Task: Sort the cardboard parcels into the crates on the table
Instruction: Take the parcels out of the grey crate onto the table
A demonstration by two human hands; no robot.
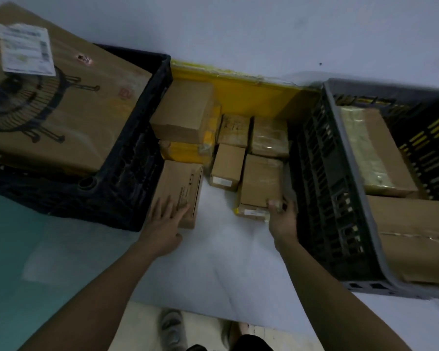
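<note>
The left hand [166, 220] is resting flat, fingers spread, on a cardboard parcel [181, 190] beside the black crate [127, 173]. The right hand [281, 216] is gripping another parcel [260, 183] beside the grey crate [322, 178].

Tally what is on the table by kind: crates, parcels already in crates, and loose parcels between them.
Crates: 2, a black crate and a grey crate
Parcels in crates: 3, a large fan box in the black one, two in the grey
Loose parcels between crates: about 8; some overlap
Total: about 13
</note>
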